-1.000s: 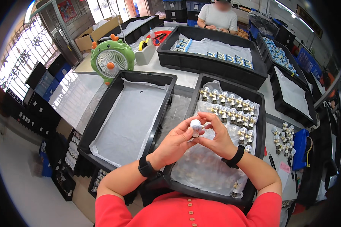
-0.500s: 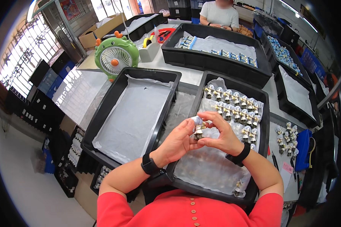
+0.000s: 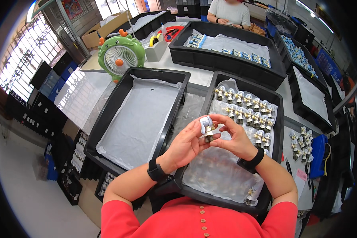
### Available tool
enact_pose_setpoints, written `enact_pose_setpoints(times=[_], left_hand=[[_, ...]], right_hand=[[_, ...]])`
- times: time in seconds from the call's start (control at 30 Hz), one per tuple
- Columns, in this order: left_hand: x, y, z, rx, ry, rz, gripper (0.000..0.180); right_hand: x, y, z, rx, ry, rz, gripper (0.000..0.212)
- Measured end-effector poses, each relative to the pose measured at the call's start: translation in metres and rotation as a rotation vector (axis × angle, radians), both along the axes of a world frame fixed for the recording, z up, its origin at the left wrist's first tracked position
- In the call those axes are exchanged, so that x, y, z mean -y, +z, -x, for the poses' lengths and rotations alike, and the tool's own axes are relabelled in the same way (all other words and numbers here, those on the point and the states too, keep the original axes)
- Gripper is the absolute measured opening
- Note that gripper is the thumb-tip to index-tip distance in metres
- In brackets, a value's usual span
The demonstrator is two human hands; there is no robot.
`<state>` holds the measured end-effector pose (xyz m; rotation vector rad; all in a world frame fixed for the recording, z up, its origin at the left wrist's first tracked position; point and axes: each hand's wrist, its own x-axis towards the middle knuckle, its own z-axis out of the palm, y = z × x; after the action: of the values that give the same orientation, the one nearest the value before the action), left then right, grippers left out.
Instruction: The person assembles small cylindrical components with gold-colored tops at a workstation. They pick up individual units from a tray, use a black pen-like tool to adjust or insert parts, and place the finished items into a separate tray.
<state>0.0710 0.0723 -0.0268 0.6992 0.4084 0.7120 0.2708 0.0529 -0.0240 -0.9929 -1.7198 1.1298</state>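
Observation:
A small white-haired figurine (image 3: 207, 127) with a white and dark body is held upright between both hands, above the right-hand black tray (image 3: 279, 119). My left hand (image 3: 186, 144) grips it from the left with thumb and fingers. From the right, my right hand (image 3: 238, 139) has its fingers curled around the figurine's head and base. Behind them in that tray, rows of matching figurines (image 3: 248, 115) stand on a translucent liner sheet (image 3: 222, 174). One lone figurine (image 3: 250, 195) is at the tray's near right corner.
A black tray (image 3: 92, 139) lined with a white sheet is on the left, beyond it a green fan (image 3: 120, 59). A large black bin (image 3: 226, 63) with blue-and-white pieces stands at the back. More figurines (image 3: 301, 142) and a blue container (image 3: 318, 156) lie right. Another person (image 3: 229, 14) sits opposite.
The figurine has turned in my fingers, showing more of its white hair. My hands shift only slightly. The person opposite has moved their hands.

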Motion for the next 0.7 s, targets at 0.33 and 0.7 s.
enact_pose_setpoints(times=[0.33,0.7], left_hand=[[0.003,0.01,-0.001,0.051,0.033,-0.035,0.049],[-0.049,0.055,0.048,-0.387,0.141,-0.22,0.035]], right_hand=[[-0.003,0.0,-0.001,-0.208,0.011,0.138,0.066],[-0.002,-0.002,-0.007,-0.106,-0.045,0.145,0.06]])
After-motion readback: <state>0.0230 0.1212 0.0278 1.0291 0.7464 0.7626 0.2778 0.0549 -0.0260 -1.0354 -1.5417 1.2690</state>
